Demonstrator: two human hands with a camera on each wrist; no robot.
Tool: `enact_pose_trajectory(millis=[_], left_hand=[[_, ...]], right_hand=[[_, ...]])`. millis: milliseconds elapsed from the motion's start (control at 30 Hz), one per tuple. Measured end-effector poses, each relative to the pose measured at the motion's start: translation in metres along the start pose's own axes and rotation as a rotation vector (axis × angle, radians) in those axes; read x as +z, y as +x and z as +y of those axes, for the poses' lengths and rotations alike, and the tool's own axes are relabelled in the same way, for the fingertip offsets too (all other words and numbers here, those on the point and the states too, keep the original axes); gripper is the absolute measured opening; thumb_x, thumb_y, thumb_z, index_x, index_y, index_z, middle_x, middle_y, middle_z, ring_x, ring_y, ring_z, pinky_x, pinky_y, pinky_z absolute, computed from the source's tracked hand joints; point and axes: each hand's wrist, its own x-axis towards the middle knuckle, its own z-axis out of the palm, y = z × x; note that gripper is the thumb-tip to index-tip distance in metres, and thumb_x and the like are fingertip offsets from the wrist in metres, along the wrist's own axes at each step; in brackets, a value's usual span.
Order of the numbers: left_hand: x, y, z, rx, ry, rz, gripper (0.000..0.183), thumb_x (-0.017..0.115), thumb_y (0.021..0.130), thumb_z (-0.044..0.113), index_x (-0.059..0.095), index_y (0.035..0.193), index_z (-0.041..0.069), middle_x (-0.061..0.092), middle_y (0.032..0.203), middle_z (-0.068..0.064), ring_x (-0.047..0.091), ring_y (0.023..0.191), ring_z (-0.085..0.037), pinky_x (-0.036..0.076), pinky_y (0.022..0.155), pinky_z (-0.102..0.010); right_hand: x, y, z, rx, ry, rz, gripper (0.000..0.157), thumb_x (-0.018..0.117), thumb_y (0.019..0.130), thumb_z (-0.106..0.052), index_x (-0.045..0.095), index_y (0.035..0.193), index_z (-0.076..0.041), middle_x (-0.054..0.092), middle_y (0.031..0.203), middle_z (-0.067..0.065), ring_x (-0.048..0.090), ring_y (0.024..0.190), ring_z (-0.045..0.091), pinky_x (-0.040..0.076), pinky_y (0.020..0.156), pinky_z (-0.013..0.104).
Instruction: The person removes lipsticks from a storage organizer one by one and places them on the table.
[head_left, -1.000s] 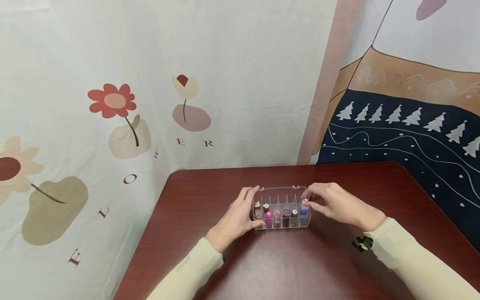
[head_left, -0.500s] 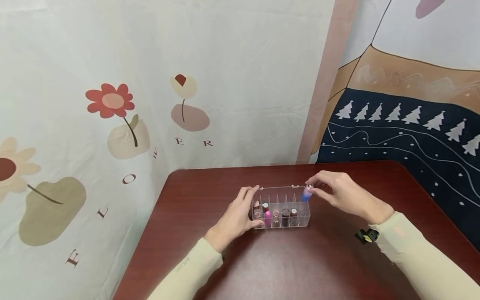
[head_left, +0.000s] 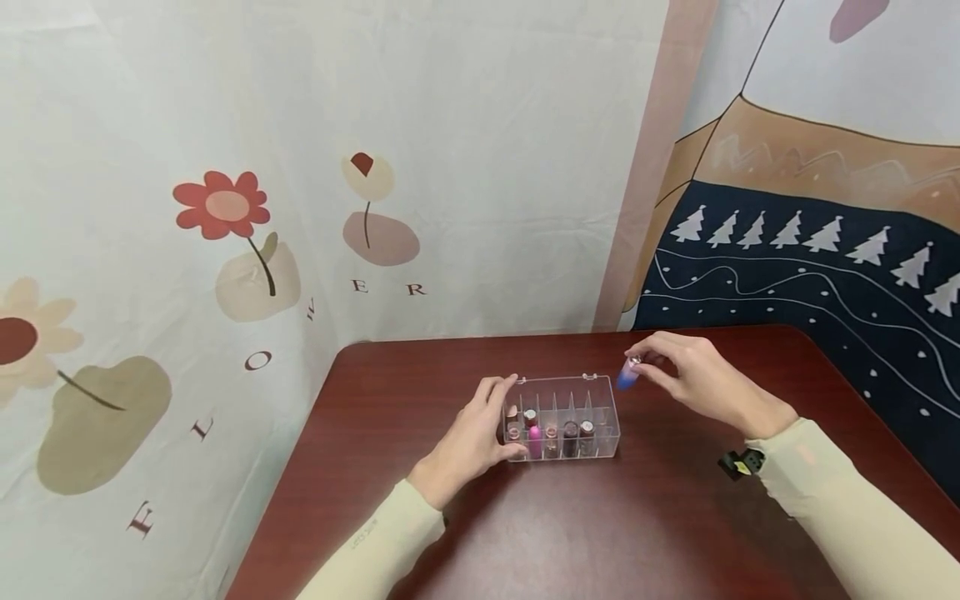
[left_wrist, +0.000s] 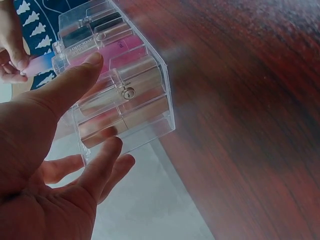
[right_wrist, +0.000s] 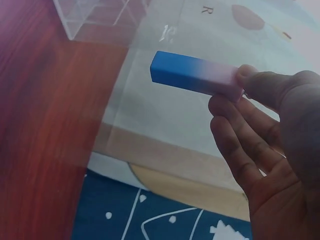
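A clear plastic lipstick organizer [head_left: 606, 442] with a raised transparent lid stands on the table, divided into small compartments. My left hand [head_left: 467, 432] holds its left end, thumb at the front and fingers at the side and back. Off the organizer's back right corner, my right hand [head_left: 693, 375] pinches a lipstick tube [right_wrist: 192, 72] by its pale pink end, the blue end tilted down and to the left. That tube hangs in the air, apart from the organizer. Upright in the compartments are several other tubes, among them a bright pink one [head_left: 535, 442] and a dark one [head_left: 571, 438].
The reddish-brown table [head_left: 540, 533] reaches back to a pale curtain [head_left: 480, 167] printed with flowers. On the right hangs a navy cloth [head_left: 750, 275] with white trees. The right-hand compartments hold no tubes.
My right hand has lifted the blue-and-pink lipstick tube out of the right-end compartment and carried it up and to the right. The left hand keeps its place on the organizer.
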Motion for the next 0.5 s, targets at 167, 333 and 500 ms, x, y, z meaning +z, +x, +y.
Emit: enact_pose_trajectory(millis=[167,333,500], left_hand=[[0.0,-0.001,0.0,0.001,0.0,0.001,0.115,0.109,0.083,0.023,0.043,0.174,0.0,0.055,0.16,-0.022,0.075,0.101,-0.028,0.07,0.106,-0.046],[-0.001,-0.002,0.001,-0.003,-0.01,0.004,0.115,0.109,0.083,0.023,0.043,0.175,0.0,0.055,0.16,-0.022,0.075,0.102,-0.027,0.07,0.106,-0.046],[-0.001,-0.003,0.001,0.003,-0.018,0.01,0.115,0.109,0.082,0.023,0.043,0.174,-0.001,0.055,0.159,-0.022,0.076,0.105,-0.03,0.07,0.107,-0.047]], right_hand=[[0.005,-0.003,0.011,0.037,-0.002,-0.016,0.033,0.092,0.095,0.002,0.084,0.124,-0.012,0.086,0.111,-0.001,0.079,0.094,0.009,0.075,0.086,0.041],[0.011,-0.007,0.019,0.08,0.007,-0.055,0.031,0.09,0.097,0.001,0.084,0.124,-0.012,0.086,0.112,0.0,0.079,0.095,0.011,0.074,0.09,0.048],[0.015,-0.011,0.027,0.119,0.019,-0.084,0.03,0.089,0.099,0.001,0.083,0.125,-0.011,0.086,0.114,0.002,0.08,0.098,0.015,0.073,0.092,0.052]])
